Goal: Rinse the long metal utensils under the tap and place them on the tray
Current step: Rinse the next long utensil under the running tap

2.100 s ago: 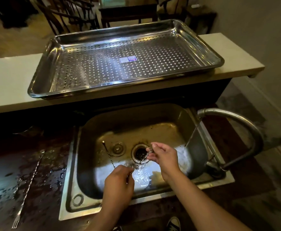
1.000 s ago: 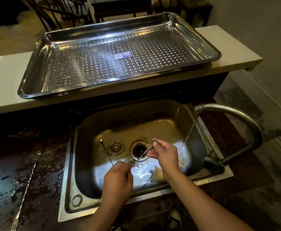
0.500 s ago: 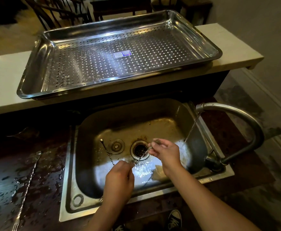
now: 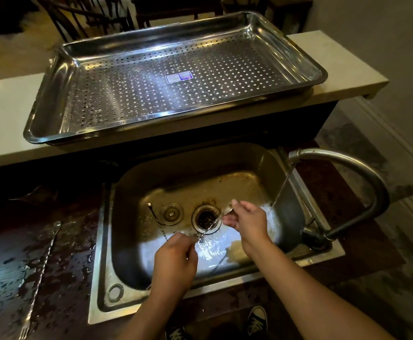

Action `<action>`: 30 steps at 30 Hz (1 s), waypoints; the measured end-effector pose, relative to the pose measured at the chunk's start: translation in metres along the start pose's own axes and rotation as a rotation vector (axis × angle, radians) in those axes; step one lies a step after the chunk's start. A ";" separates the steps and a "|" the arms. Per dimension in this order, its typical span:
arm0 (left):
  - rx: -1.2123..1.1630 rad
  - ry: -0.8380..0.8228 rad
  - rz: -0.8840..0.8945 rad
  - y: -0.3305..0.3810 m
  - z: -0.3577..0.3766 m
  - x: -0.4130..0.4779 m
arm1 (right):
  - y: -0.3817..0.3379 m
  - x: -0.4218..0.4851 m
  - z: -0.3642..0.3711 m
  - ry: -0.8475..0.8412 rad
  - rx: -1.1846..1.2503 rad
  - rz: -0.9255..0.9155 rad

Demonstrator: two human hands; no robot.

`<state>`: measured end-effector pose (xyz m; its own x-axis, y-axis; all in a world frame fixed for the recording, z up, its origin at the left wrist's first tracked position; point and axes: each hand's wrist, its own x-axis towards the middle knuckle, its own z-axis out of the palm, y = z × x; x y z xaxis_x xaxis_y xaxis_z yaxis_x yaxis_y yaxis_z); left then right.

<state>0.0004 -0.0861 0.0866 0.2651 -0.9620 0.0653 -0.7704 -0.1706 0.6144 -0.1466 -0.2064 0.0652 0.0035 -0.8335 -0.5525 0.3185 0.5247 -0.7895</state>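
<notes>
Both hands rinse one long spoon over the sink: left hand and right hand each pinch an end. Next, lift it to the tray.

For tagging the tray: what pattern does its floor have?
Rows of small round holes across the shiny steel tray, with a small blue-and-white sticker near centre; head view.

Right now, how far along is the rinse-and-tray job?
Done: nothing visible; the perforated tray holds no utensils. In hand: both hands, left hand and right hand, hold one twisted bar spoon over the sink, near the stream from the tap. Left: a second utensil stands in the sink, and a long fork lies on the wet counter.
</notes>
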 end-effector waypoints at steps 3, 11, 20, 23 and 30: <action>-0.054 0.044 -0.018 0.001 0.001 0.004 | 0.007 -0.010 0.006 -0.116 0.133 0.074; -0.089 0.065 0.026 0.001 0.009 0.005 | 0.008 -0.014 0.009 -0.179 0.232 0.089; -0.403 -0.083 -0.269 -0.006 0.024 0.004 | 0.007 -0.011 0.001 -0.163 0.243 0.086; -0.529 -0.134 -0.356 -0.003 0.027 0.003 | 0.004 -0.011 -0.002 -0.170 0.247 0.090; -0.822 -0.175 -0.521 0.011 0.028 0.012 | 0.007 -0.016 -0.005 -0.270 0.079 0.101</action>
<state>-0.0208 -0.1051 0.0724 0.3165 -0.8377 -0.4451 0.0783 -0.4446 0.8923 -0.1492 -0.1884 0.0673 0.2874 -0.7994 -0.5276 0.3768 0.6008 -0.7051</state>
